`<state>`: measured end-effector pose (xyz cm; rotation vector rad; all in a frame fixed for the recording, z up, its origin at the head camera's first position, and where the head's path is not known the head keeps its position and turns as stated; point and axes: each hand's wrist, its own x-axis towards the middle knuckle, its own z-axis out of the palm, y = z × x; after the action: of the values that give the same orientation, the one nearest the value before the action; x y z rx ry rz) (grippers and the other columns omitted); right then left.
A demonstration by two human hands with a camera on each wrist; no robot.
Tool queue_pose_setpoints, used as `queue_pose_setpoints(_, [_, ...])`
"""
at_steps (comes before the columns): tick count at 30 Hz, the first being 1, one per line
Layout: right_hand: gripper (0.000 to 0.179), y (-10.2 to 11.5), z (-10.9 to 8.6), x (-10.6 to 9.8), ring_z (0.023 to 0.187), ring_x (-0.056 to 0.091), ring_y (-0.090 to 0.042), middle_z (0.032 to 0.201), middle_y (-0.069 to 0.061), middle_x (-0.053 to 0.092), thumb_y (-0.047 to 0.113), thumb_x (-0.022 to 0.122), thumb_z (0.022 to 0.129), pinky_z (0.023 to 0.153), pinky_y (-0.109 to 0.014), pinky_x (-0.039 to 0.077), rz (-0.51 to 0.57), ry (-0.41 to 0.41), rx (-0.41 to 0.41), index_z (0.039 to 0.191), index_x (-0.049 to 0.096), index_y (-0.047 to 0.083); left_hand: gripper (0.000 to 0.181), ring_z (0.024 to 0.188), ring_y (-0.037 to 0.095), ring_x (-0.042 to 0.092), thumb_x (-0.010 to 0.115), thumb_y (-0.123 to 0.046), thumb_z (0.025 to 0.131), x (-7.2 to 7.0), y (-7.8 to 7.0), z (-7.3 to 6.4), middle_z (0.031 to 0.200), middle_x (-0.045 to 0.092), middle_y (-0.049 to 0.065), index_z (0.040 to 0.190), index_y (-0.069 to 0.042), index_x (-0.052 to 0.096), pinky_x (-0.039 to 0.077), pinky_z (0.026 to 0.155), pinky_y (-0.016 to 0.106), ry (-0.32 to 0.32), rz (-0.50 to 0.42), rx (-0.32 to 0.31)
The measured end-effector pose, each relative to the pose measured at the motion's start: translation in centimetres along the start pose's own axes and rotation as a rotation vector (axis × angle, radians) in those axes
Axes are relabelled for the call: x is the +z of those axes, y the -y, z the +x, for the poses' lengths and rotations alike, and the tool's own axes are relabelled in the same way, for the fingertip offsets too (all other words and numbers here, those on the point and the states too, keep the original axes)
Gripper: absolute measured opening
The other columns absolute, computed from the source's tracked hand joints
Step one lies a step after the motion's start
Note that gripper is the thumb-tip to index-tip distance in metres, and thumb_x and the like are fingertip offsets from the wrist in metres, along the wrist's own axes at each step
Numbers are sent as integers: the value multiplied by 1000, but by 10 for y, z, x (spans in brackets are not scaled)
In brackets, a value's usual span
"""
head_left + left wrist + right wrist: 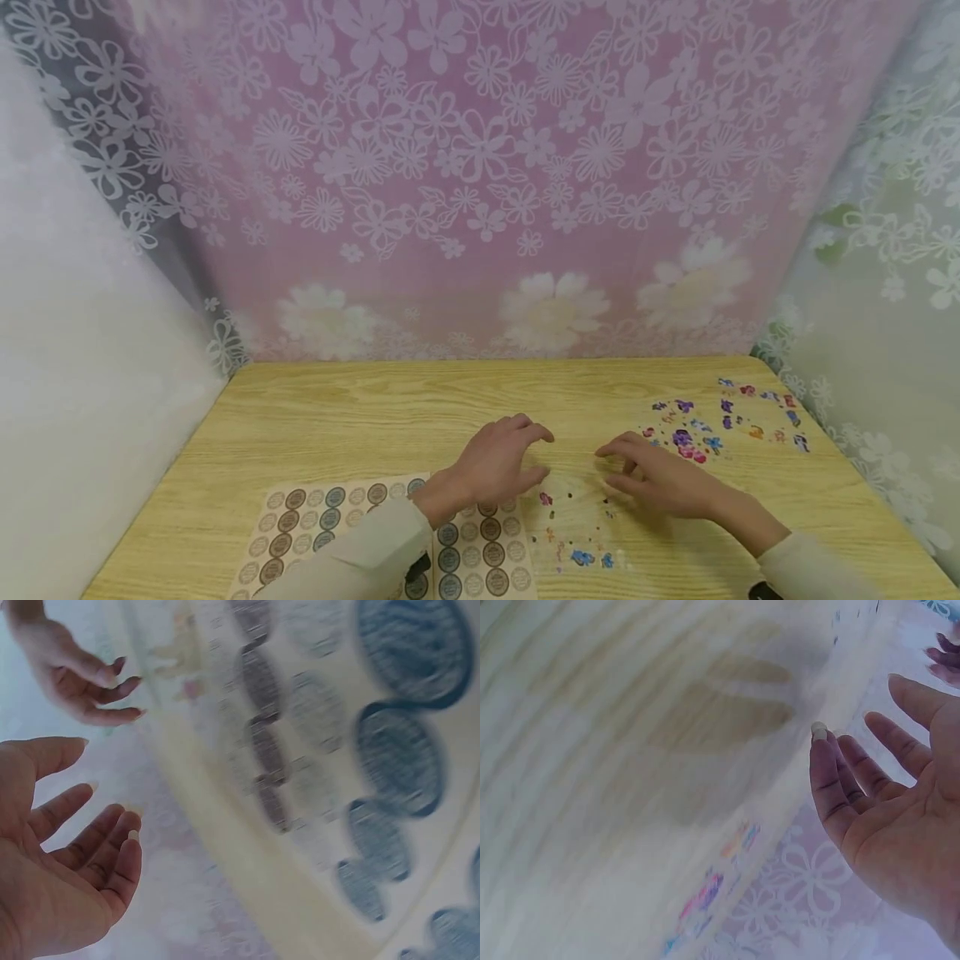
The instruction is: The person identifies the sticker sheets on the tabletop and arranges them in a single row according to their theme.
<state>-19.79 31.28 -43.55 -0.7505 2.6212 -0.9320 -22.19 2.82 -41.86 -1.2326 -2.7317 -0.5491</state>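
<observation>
My left hand (495, 458) hovers over the table with fingers loosely bent and thumb apart, holding nothing. Facing it across a short gap, my right hand (660, 479) is also raised, and in the right wrist view the fingers of this hand (900, 802) curve loosely with nothing between them. Below and between the hands lies a see-through sheet of small colourful stickers (581, 557); blue, pink and orange ones show, too small to make out fully. Under my left forearm are cream sheets of round stickers (491, 554) in brown, blue and beige, partly hidden by the sleeve.
Beyond my right hand, clusters of purple, pink and blue stickers (682, 437) lie on the table, with more stickers (757, 432) near its right edge. The wood-grain table (360, 408) is bounded by a pink flowered curtain (465, 167) behind and pale curtains at both sides.
</observation>
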Motion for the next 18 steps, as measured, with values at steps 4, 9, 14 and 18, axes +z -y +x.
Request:
queue_pose_setpoints(4, [45,-1,-4,-12,103,55,-28,132,-14,44,37,53,98,71,-33,51,-24,-27,8,133,51,8,35,94,14,58,62,-33,94,-17,-4,9,115,58,-1,126,-18,60,48,77,29,-38,16,12])
queue_pose_setpoints(9, [43,-4,-9,-25,111,53,-37,136,-17,43,34,53,99,77,-42,51,-90,-79,-4,134,50,10,39,96,16,59,61,-34,95,-32,-5,23,120,57,1,130,-17,57,49,78,33,-41,35,24])
queue_pose_setpoints(14, [50,-9,-14,-38,122,45,-42,142,-21,39,39,52,98,85,-53,46,-192,-125,6,139,47,11,46,107,17,57,59,-36,95,-37,-5,39,128,54,2,137,-17,51,48,85,34,-7,34,18])
queue_pose_setpoints(18, [55,-18,-16,-50,128,34,-48,147,-23,32,39,51,99,89,-61,40,-278,-172,-5,145,41,9,54,119,19,52,56,-38,96,-36,-5,52,138,48,2,145,-17,42,46,92,36,26,32,6])
